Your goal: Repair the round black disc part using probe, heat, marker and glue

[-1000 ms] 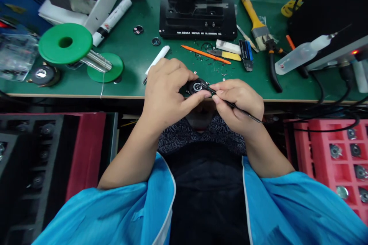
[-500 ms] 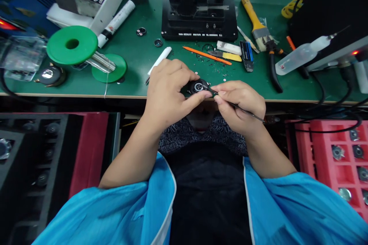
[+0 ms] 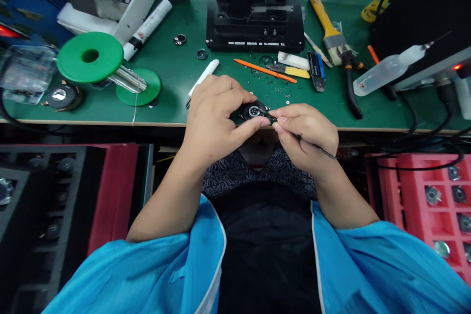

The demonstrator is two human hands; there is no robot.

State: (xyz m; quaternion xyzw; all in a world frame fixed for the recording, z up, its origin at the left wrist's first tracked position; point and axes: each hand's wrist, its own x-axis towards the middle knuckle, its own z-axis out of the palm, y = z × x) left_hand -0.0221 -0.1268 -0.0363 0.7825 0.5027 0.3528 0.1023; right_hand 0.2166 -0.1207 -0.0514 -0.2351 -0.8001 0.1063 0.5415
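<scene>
At the front edge of the green bench (image 3: 176, 93), my left hand (image 3: 217, 117) grips a small round black watch case (image 3: 253, 110) between thumb and fingers. Its back faces up, with a pale ring and small contacts at the centre. My right hand (image 3: 307, 132) is closed around thin dark tweezers (image 3: 316, 148), held like a pen. Their tip rests at or just above the ring on the case; I cannot tell whether it touches. A white pen-like tool (image 3: 203, 78) lies beside my left fingers.
Beyond my hands lie an orange stick (image 3: 265, 70), a yellow-handled knife (image 3: 290, 71) and black-handled pliers (image 3: 351, 91). A black press stand (image 3: 253, 34) is behind them. A green solder spool (image 3: 90, 56) stands left. Foam trays (image 3: 415, 171) with round parts flank me.
The view has shifted very slightly. Both hands keep their hold, and the tweezers' rear end has moved a little to the left.
</scene>
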